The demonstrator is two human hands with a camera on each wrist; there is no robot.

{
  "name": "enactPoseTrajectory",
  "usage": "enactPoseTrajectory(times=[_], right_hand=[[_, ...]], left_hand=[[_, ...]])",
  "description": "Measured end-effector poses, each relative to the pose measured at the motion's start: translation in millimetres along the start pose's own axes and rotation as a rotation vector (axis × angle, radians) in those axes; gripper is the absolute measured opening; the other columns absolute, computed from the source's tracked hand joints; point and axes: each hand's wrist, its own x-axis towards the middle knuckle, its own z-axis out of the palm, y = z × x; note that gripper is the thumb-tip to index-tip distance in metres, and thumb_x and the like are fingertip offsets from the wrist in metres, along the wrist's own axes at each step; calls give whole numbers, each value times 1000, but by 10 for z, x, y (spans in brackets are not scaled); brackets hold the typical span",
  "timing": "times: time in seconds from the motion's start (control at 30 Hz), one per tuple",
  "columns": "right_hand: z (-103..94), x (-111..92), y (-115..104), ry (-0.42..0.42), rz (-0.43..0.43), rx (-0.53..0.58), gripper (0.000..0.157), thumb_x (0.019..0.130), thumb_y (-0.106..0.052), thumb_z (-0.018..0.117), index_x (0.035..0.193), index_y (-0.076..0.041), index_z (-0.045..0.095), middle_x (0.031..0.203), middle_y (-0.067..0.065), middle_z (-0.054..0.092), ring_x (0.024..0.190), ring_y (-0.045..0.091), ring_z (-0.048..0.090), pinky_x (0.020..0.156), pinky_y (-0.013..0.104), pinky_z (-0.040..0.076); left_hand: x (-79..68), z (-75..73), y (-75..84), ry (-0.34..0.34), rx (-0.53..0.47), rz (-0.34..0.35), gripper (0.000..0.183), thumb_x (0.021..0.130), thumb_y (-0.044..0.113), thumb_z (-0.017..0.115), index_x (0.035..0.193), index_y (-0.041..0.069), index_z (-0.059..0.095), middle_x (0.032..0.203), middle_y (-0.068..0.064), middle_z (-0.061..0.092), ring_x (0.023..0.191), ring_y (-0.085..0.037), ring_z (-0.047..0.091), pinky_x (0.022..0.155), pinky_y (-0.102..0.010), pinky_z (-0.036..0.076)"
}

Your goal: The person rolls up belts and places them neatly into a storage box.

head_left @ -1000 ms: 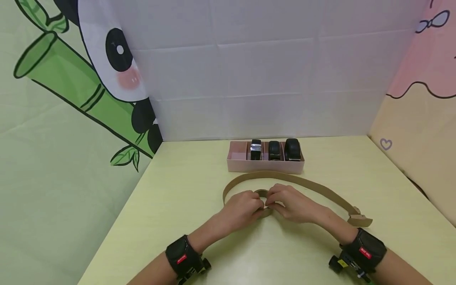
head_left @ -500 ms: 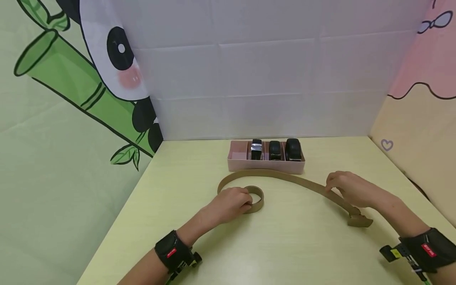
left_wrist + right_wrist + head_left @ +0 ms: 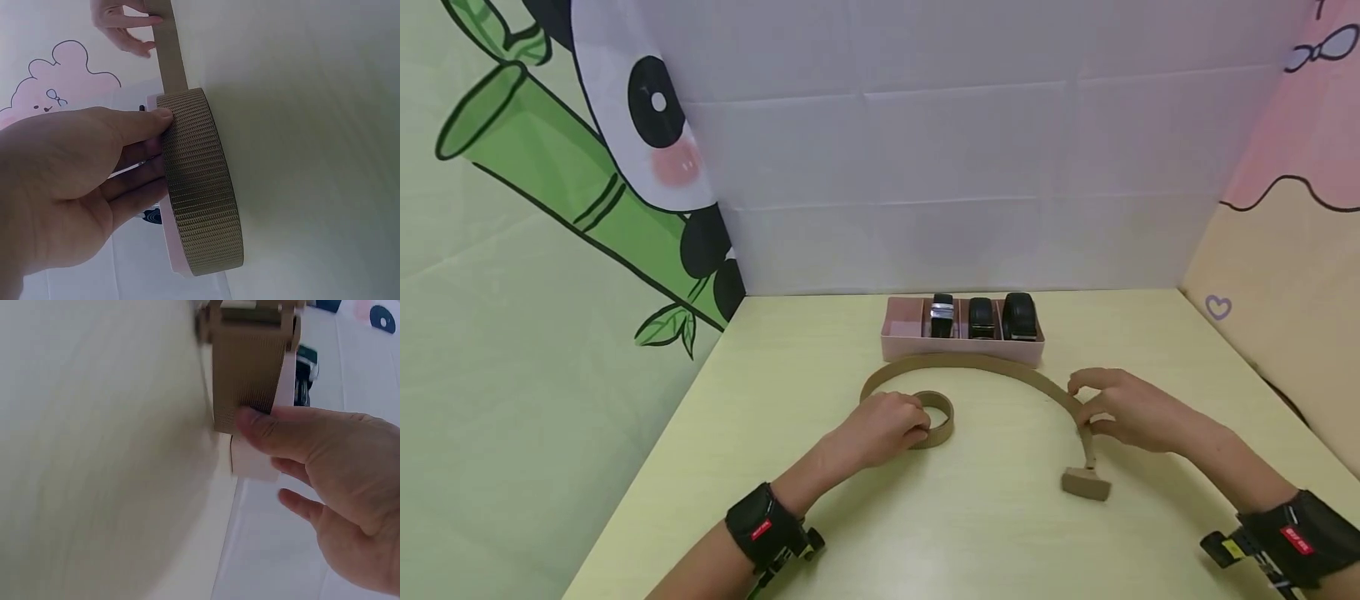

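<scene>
A tan woven belt (image 3: 966, 361) stands on edge on the table, curving in a wide arc. Its left end is wound into a small ring-shaped coil (image 3: 948, 423), which my left hand (image 3: 880, 432) grips from the left. Ribbed webbing of that coil (image 3: 200, 187) fills much of the left wrist view, with the thumb on its edge. My right hand (image 3: 1138, 412) pinches the strap near the buckle (image 3: 1086, 483). Close up in the right wrist view, the thumb presses on the strap (image 3: 247, 378), below the blurred buckle.
Behind the belt stands a pink divided box (image 3: 962, 348). It holds several compartments, three with dark coiled belts (image 3: 1018, 317) and the leftmost with nothing in it. A white backdrop (image 3: 955, 167) rises at the table's far edge.
The right hand has left the coil, moved right and taken the strap near the buckle. The buckle has swung left and toward me. The left hand has shifted slightly left with the coil.
</scene>
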Motion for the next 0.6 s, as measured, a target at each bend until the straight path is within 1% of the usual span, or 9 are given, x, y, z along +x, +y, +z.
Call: enactPoseTrajectory(times=[0.03, 0.1, 0.17, 0.27, 0.3, 0.33, 0.4, 0.43, 0.6], right_hand=[[14, 41, -51, 12, -15, 2, 22, 66, -6, 94, 79, -19, 83, 117, 13, 67, 116, 36, 58, 92, 52, 52], [56, 139, -164, 35, -64, 10, 20, 65, -7, 94, 77, -18, 82, 111, 10, 68, 112, 33, 59, 95, 54, 49], [105, 236, -297, 51, -112, 12, 19, 65, -7, 94, 76, -17, 81, 101, 5, 70, 103, 27, 61, 97, 56, 47], [181, 395, -501, 58, -197, 28, 17, 69, -7, 92, 77, -18, 80, 81, -6, 66, 81, 13, 57, 87, 45, 52], [206, 453, -571, 53, -216, 35, 17, 71, -7, 91, 77, -18, 81, 77, -7, 66, 77, 11, 57, 85, 43, 53], [232, 513, -637, 46, -230, 46, 15, 73, -9, 90, 78, -20, 81, 75, -9, 65, 75, 9, 56, 79, 38, 54], [284, 635, -773, 19, -237, 82, 12, 78, -11, 88, 80, -21, 81, 74, -10, 64, 72, 5, 56, 68, 29, 53], [313, 697, -841, 4, -237, 101, 11, 80, -11, 87, 81, -21, 81, 74, -10, 64, 72, 3, 55, 66, 26, 53], [481, 978, -1169, -13, -241, 155, 6, 89, -16, 81, 86, -21, 79, 75, -9, 61, 70, -1, 50, 63, 17, 49]], left_hand=[[5, -6, -2, -4, 1, 1, 11, 92, 18, 79, 81, 18, 77, 74, 9, 63, 66, -5, 52, 62, -21, 47], [15, -18, -4, -13, -2, 1, 12, 92, 18, 79, 80, 18, 77, 74, 9, 63, 66, -5, 52, 62, -20, 46], [26, -27, -8, -20, 0, 6, 12, 92, 17, 78, 80, 18, 77, 72, 9, 62, 65, -5, 51, 61, -20, 44], [50, -43, -17, -28, 7, 14, 16, 92, 17, 78, 76, 19, 76, 69, 10, 59, 63, -5, 50, 58, -19, 41], [59, -51, -19, -29, 9, 16, 17, 92, 16, 78, 75, 19, 76, 68, 10, 58, 63, -5, 49, 57, -19, 40], [70, -56, -25, -29, 12, 17, 19, 92, 15, 78, 74, 19, 75, 67, 10, 56, 62, -5, 47, 56, -19, 38], [93, -62, -35, -32, 17, 18, 20, 92, 14, 77, 72, 19, 75, 65, 11, 55, 60, -5, 46, 55, -19, 36], [103, -64, -39, -34, 20, 16, 21, 92, 14, 77, 72, 20, 75, 65, 11, 55, 60, -5, 45, 54, -18, 35], [138, -69, -40, -37, 29, 27, 21, 91, 15, 77, 72, 20, 76, 63, 12, 52, 59, -5, 42, 53, -18, 31]])
